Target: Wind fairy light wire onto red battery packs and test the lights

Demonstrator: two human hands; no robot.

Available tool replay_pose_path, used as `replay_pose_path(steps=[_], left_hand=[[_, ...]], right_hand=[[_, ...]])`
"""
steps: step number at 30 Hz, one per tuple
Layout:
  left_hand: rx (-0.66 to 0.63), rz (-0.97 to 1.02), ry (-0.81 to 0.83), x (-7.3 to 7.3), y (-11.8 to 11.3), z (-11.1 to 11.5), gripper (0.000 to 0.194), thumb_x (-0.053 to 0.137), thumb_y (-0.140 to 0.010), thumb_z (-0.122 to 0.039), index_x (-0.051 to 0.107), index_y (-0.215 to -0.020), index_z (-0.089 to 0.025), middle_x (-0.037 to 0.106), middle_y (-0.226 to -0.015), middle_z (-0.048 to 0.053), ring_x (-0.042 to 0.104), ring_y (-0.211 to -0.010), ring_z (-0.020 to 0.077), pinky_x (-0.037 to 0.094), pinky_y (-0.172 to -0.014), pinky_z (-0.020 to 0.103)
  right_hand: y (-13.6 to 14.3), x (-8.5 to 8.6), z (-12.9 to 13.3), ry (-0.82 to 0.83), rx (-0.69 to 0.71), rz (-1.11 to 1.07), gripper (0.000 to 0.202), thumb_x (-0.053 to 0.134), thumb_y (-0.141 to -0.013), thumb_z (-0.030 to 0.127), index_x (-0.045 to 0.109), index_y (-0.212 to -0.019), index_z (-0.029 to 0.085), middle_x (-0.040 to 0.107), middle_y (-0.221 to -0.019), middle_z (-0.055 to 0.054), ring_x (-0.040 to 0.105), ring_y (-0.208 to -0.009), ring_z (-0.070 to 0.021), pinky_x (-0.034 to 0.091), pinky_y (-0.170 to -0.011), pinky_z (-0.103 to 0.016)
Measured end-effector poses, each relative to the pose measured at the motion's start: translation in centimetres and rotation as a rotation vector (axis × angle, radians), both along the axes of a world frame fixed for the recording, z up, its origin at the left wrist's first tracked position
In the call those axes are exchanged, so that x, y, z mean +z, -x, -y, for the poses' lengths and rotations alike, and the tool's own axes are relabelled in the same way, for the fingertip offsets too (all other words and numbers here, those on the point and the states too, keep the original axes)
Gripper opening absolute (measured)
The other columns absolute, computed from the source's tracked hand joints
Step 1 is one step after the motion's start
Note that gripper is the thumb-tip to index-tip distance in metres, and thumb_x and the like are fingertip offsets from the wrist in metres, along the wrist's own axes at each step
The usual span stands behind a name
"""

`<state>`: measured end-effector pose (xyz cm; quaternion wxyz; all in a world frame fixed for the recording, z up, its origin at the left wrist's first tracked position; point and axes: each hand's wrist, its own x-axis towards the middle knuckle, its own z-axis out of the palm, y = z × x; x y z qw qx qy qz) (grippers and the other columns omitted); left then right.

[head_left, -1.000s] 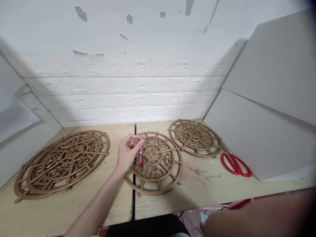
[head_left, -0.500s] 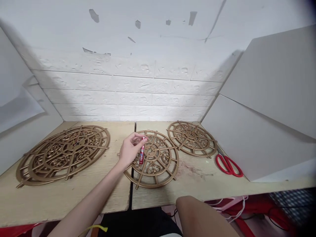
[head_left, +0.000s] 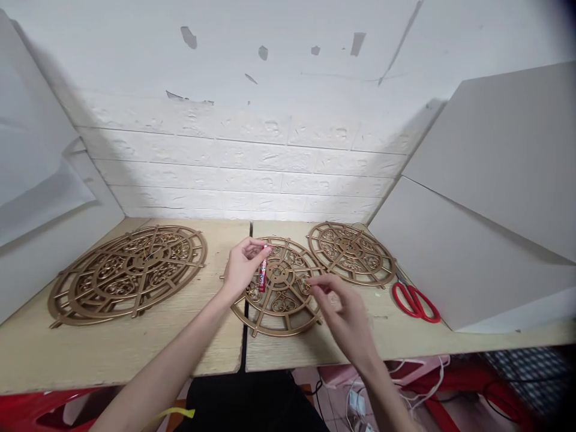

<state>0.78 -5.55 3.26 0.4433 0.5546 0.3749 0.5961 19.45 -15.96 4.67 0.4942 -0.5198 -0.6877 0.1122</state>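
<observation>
My left hand (head_left: 243, 264) is closed round the top of a small red tube (head_left: 262, 276) with pale printing. It holds the tube upright over the left part of a round bronze-coloured openwork panel (head_left: 284, 303) in the middle of the table. My right hand (head_left: 344, 309) pinches thumb and fingertips together at the panel's right side, by a scroll ornament (head_left: 305, 287). Whatever lies between those fingertips is too small to make out.
Overlapping round panels (head_left: 135, 270) lie to the left, another round panel (head_left: 351, 255) at the back right. Red-handled scissors (head_left: 416, 303) rest by the right white board (head_left: 432, 252). A dark gap (head_left: 243, 348) splits the wooden table (head_left: 202, 354). Behind stands a white brick-patterned wall (head_left: 252, 156).
My right hand has come up from the table's front edge to the middle panel's right side. My left hand keeps the red tube over the panel. The view has shifted slightly.
</observation>
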Motion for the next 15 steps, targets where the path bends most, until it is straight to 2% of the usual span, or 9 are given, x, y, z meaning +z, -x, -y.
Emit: replay_pose_path(steps=[3,6,9,11,15], left_hand=[[-0.007,0.006,-0.006,0.3,0.0,0.3,0.027,0.070,-0.070,-0.034,0.063,-0.087,-0.014,0.071,-0.092,0.009,0.065,-0.085,0.0185,0.049,-0.074,0.029],[0.007,-0.003,-0.003,0.3,-0.1,0.4,0.026,0.069,-0.071,-0.034,0.063,-0.088,-0.015,0.071,-0.095,0.009,0.066,-0.086,0.0187,0.049,-0.076,0.029],[0.017,-0.002,0.027,0.0,-0.2,0.2,0.026,0.070,-0.070,-0.034,0.064,-0.088,-0.016,0.072,-0.095,0.009,0.066,-0.087,0.0190,0.049,-0.078,0.030],[0.020,0.011,0.045,-0.1,-0.3,0.1,0.028,0.071,-0.070,-0.034,0.063,-0.089,-0.016,0.072,-0.095,0.009,0.066,-0.090,0.0197,0.048,-0.080,0.030],[0.007,0.054,0.059,-0.3,-0.4,0.1,0.029,0.071,-0.070,-0.036,0.061,-0.088,-0.015,0.072,-0.094,0.010,0.065,-0.096,0.0208,0.047,-0.086,0.033]], right_hand=[[0.5,-1.0,-3.3,0.078,0.031,0.207,0.016,0.053,-0.087,0.029,0.067,-0.083,0.020,0.067,-0.085,-0.007,0.060,-0.081,-0.0211,0.046,-0.073,-0.034],[1.0,-1.4,-7.6,0.175,0.049,0.418,0.017,0.065,-0.079,0.033,0.067,-0.071,0.018,0.067,-0.076,-0.008,0.059,-0.072,-0.0204,0.041,-0.066,-0.031],[1.0,-1.4,-10.8,0.321,0.207,0.477,0.020,0.070,-0.074,0.037,0.067,-0.065,0.019,0.065,-0.063,-0.004,0.054,-0.056,-0.0153,0.035,-0.054,-0.027],[0.9,-1.4,-11.8,0.324,0.309,0.478,0.015,0.072,-0.072,0.032,0.068,-0.066,0.019,0.064,-0.062,-0.002,0.053,-0.055,-0.0134,0.033,-0.054,-0.025],[0.7,-2.2,-12.1,0.293,0.407,0.395,0.007,0.067,-0.074,0.021,0.067,-0.068,0.017,0.062,-0.064,0.000,0.050,-0.057,-0.0111,0.035,-0.056,-0.023]])
